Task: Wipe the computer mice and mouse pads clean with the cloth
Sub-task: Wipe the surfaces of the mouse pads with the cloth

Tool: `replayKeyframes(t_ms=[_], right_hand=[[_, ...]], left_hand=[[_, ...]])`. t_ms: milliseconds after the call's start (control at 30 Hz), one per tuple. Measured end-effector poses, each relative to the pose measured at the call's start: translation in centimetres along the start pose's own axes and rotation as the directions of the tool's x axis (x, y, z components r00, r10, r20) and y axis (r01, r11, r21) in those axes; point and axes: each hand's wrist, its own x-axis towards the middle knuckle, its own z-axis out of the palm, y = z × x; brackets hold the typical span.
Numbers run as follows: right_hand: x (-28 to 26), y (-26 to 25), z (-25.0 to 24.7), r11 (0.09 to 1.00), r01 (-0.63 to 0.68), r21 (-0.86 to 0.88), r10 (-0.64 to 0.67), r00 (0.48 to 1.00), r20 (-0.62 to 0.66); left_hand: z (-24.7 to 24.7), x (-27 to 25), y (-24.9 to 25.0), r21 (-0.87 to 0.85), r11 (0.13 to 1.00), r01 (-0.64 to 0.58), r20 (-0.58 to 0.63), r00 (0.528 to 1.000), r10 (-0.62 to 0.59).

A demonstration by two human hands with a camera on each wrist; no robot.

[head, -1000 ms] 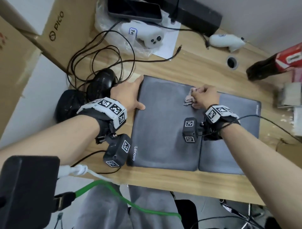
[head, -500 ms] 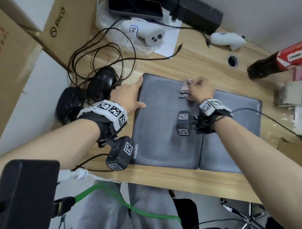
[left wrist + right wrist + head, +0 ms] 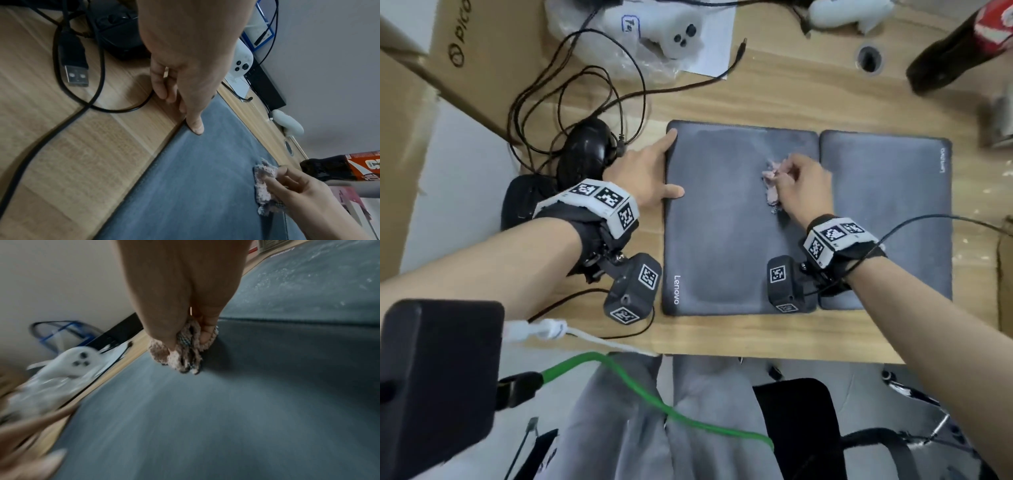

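At far left I see two black mice (image 3: 585, 150) on the table (image 3: 774, 96). My left hand (image 3: 643, 178), grip released, presses flat fingers on the left edge of the left mouse pad (image 3: 722, 233). My right hand (image 3: 804, 192), grip clenched round the cloth (image 3: 770, 186), holds it against that pad. The right mouse pad (image 3: 893, 212) lies just beside.

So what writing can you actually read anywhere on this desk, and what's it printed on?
"Lenovo": near-left corner of the left mouse pad.
"pico", cut off by the frame: cardboard box.
Right mouse pad: white logo at its far-right corner, too blurred to read.
Bottle: red label with large letters, only partly in view, unreadable.
White controller: blue-edged sticker, unreadable.
Wrist bands: square code markers, no words.
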Motion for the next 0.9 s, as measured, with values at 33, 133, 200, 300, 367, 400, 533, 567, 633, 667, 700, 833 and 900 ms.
replayKeyframes(t_ms=[33,133,200,300,367,400,533,567,633,667,700,833,900], right_hand=[[-1.3,-0.5,0.6,1.000,0.009,0.005,-0.009,1.000,0.021],[-5.3,-3.4,3.8,0.994,0.094,0.050,-0.099,0.988,0.122],[-7.5,-5.7,6.0,0.985,0.157,0.073,-0.169,0.962,0.216],[-10.4,-7.0,7.5,0.958,0.264,0.107,-0.285,0.888,0.362],[-12.1,-6.4,7.3,0.950,0.287,0.123,-0.312,0.844,0.435],[-13.0,-5.7,7.0,0.951,0.287,0.117,-0.308,0.837,0.452],[-15.1,0.1,3.7,0.988,0.117,0.102,-0.146,0.927,0.345],[-15.0,1.8,2.4,0.996,0.031,0.085,-0.055,0.955,0.290],[-13.7,4.5,0.2,0.991,-0.119,0.058,0.109,0.982,0.152],[-12.5,5.2,-0.4,0.984,-0.167,0.055,0.163,0.983,0.079],[-11.1,5.4,-0.7,0.978,-0.198,0.060,0.198,0.980,0.015],[-6.6,1.2,1.9,0.989,-0.150,0.009,0.150,0.987,-0.051],[-7.5,-2.7,4.1,0.999,0.027,-0.022,-0.025,0.994,0.103]], left_hand=[[0.1,0.1,0.0,-0.007,1.000,-0.012,-0.001,1.000,0.012],[0.3,0.0,-0.3,-0.022,0.999,-0.034,-0.012,0.999,0.034],[0.3,-0.1,-0.4,-0.022,0.999,-0.042,-0.029,0.999,0.041],[0.6,-0.4,-0.4,-0.013,0.998,-0.058,-0.062,0.996,0.057],[0.7,-0.5,-0.4,-0.008,0.998,-0.067,-0.070,0.995,0.067],[0.7,-0.4,-0.5,-0.001,0.997,-0.076,-0.072,0.995,0.075],[1.4,-0.1,-0.8,0.035,0.992,-0.125,-0.096,0.987,0.128],[1.7,-0.1,-1.0,0.032,0.991,-0.132,-0.108,0.985,0.135],[2.0,-0.1,-1.3,0.011,0.987,-0.160,-0.123,0.979,0.160],[2.0,-0.1,-1.4,0.002,0.985,-0.173,-0.123,0.977,0.172],[1.9,-0.1,-1.2,-0.003,0.982,-0.189,-0.124,0.974,0.187],[1.7,-0.2,-1.2,0.009,0.973,-0.229,-0.130,0.965,0.228],[1.8,-0.2,-1.2,0.016,0.974,-0.227,-0.126,0.966,0.228]])
